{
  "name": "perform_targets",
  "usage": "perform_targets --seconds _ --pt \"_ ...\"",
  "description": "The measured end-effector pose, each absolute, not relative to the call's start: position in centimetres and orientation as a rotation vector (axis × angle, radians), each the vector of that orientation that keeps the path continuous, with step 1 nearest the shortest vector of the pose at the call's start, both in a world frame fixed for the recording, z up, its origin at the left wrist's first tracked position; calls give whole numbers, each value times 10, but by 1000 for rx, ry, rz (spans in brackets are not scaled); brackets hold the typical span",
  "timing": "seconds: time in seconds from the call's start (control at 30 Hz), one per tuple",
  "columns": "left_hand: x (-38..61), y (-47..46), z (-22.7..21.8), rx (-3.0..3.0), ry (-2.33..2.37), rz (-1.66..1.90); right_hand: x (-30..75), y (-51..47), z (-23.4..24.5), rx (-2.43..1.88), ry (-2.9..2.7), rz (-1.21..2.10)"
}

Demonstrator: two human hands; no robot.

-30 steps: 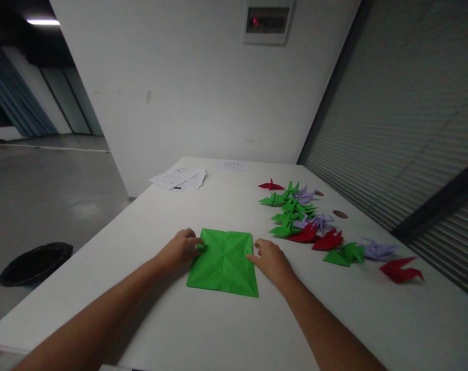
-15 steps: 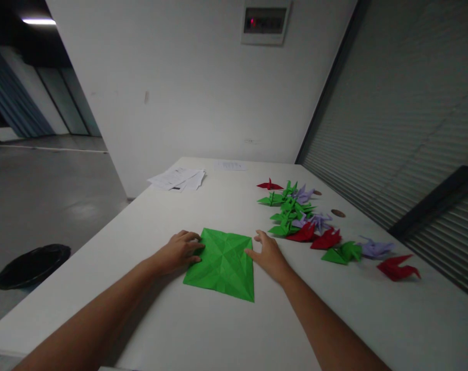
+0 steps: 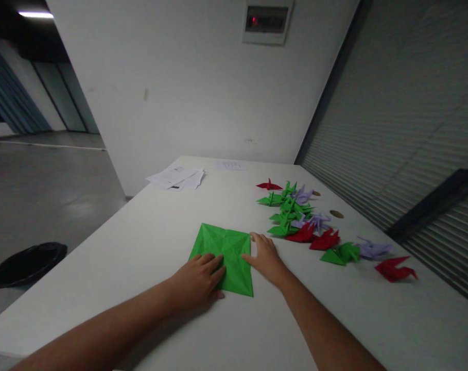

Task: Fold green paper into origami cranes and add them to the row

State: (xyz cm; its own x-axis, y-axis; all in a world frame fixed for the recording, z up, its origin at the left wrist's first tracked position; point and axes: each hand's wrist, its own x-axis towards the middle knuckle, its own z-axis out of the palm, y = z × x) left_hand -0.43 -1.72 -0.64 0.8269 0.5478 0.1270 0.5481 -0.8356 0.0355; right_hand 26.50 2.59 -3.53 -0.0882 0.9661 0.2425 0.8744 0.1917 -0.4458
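A creased green paper square [image 3: 225, 247] lies flat on the white table [image 3: 156, 242] in front of me. My left hand [image 3: 198, 281] rests palm down on its near left part, fingers stretched over the paper. My right hand [image 3: 265, 257] lies flat at the sheet's right edge, fingers spread and touching the paper's right corner. Neither hand grips anything.
Several folded paper cranes [image 3: 295, 211] in green, red and lilac lie in a row to the right, reaching a red crane [image 3: 396, 269] near the blinds. White printed sheets [image 3: 175, 178] lie at the table's far end. A black bin [image 3: 25, 264] stands on the floor at left.
My left hand has slid from the sheet's left corner down onto its near left part. The sheet has turned slightly, and my right hand stays at its right edge.
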Motion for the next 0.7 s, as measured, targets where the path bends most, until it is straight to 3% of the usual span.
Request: perform_targets --seconds 0.27,0.5,0.7 --pt "-17 -12 -7 -3103 -879 -268 269 40 -28 -1525 -1832 619" --pt "-30 -1 -2 -3256 -737 -342 268 57 -11 -1277 -1150 1267" --pt "-39 9 3 -3325 -648 -338 279 46 0 -1152 -1035 1725"
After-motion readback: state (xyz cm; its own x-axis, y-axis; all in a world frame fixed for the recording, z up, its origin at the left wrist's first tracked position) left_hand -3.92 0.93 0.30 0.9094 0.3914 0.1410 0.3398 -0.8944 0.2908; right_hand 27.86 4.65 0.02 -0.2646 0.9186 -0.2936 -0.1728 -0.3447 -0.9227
